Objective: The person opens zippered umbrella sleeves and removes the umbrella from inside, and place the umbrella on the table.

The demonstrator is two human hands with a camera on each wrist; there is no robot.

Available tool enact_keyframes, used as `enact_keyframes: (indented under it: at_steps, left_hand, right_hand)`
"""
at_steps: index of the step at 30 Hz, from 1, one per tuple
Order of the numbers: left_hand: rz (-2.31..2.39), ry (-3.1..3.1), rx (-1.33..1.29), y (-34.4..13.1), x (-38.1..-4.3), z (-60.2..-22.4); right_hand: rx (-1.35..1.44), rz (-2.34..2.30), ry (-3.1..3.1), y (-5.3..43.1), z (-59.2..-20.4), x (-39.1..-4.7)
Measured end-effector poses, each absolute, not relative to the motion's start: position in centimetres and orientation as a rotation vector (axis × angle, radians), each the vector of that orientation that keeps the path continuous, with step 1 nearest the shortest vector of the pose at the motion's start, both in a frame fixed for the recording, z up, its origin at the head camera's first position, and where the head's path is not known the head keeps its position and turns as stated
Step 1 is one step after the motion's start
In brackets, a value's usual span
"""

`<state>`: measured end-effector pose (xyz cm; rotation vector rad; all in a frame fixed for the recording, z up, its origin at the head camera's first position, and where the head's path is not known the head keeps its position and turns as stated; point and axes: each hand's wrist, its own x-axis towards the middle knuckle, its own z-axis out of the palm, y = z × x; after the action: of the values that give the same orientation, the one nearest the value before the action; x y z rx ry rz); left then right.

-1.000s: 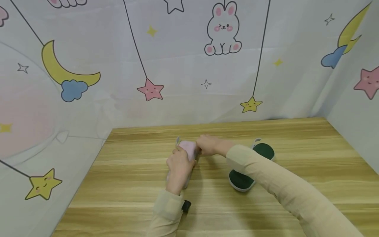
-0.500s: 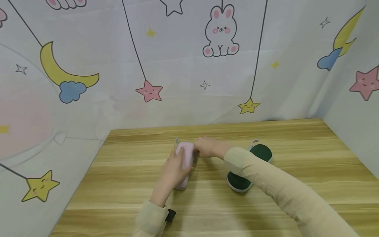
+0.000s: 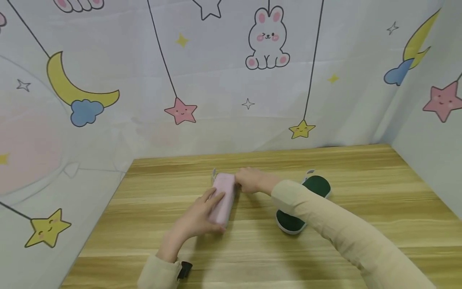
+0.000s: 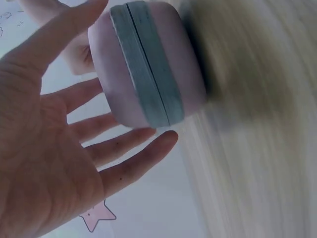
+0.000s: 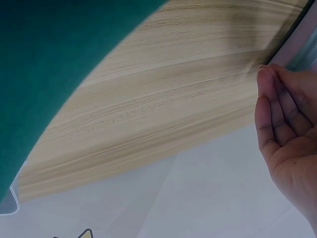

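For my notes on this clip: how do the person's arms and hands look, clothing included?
The left sleeve and right sleeve are long, plain and cream, the right one wrinkled along the forearm. A small black piece shows at the left cuff; its purpose is unclear. The left hand and right hand are bare, without gloves.

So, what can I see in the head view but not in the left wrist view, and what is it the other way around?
Only the head view shows the green case, partly hidden by the right sleeve, and the printed rabbit.
Only the left wrist view shows the left palm and the dark line along the grey band at the pink case's end.
Both show the pink case, the table, the left hand and the right hand.
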<state>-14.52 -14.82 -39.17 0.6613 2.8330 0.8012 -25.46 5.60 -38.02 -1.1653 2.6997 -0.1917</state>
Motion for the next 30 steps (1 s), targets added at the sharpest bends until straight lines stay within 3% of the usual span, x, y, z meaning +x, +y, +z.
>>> enact_keyframes:
  at_steps: [30]
  left_hand:
    - [0.786, 2.834, 0.812, -15.55, -14.76, -39.8]
  right_hand:
    - [-1.248, -0.152, 2.699, 5.21, -37.8, -25.42]
